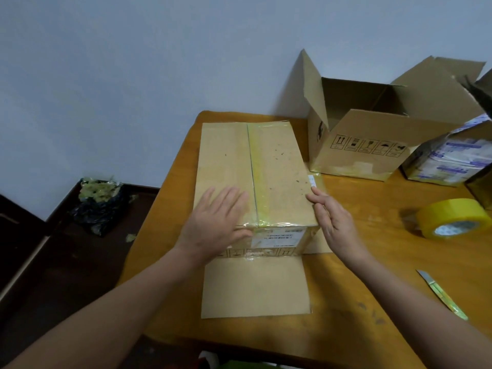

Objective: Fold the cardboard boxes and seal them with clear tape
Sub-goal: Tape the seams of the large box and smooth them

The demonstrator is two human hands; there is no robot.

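Squarely on a wooden table [173, 203] sits a closed cardboard box [279, 169], with yellowish tape along its top seam and its bottom flaps spread flat on the tabletop. The left hand [215, 222] lies flat on the top, fingers spread. The right hand [332, 217] rests straight fingers against the box's right edge. A tape roll [455, 218] and a cutter [442, 294] lie to the right.
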